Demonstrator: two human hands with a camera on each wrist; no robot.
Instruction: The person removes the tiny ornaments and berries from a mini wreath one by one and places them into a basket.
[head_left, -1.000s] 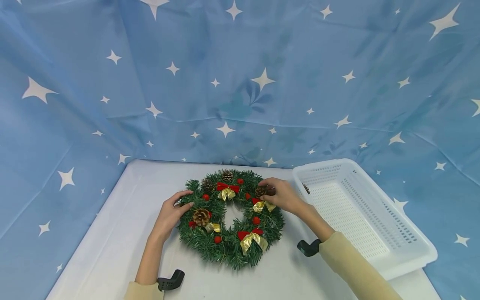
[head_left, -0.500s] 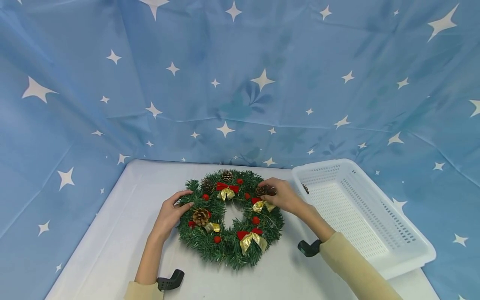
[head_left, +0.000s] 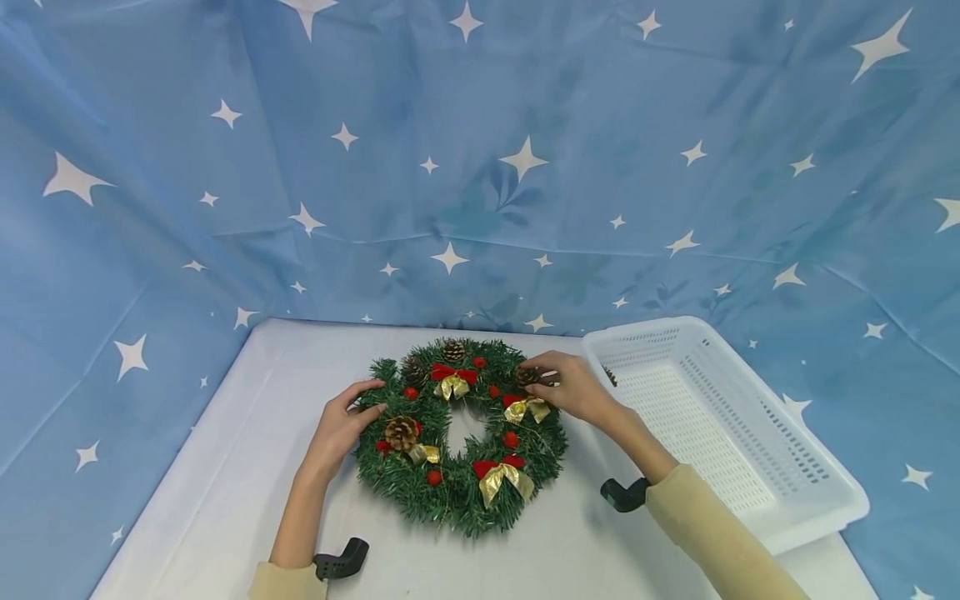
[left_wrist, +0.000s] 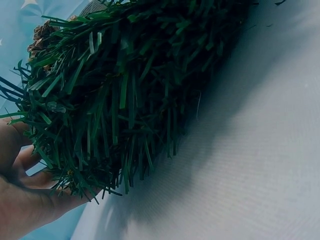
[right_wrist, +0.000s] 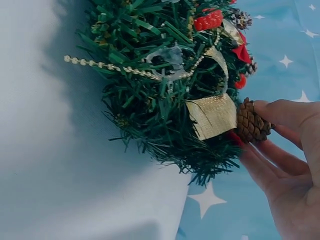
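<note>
A green tinsel wreath (head_left: pixel 465 508) lies on the white table, trimmed with red and gold bows, red balls and pine cones. My left hand (head_left: pixel 337 429) holds its left side, fingers over the top and thumb lower down; greenery hides some fingers in the left wrist view. At the upper right of the wreath, my right hand (head_left: pixel 573 387) has thumb and fingers around a brown pine cone (right_wrist: pixel 250 122). One fingertip rests against the cone, and other fingers reach to the greenery beneath it. Beside that cone sits a gold bow (right_wrist: pixel 214 116).
To the right stands a white perforated plastic basket (head_left: pixel 757 392), with a small brown pine cone (head_left: pixel 610 377) partly visible at its left wall. A blue star-patterned cloth (head_left: pixel 480 167) hangs behind the table (head_left: pixel 292 367). A bead chain (right_wrist: pixel 100 65) sticks out from the wreath.
My right hand has shifted slightly right, and its thumb has drawn a little away from the front of the pine cone. My left hand and the wreath have stayed in place.
</note>
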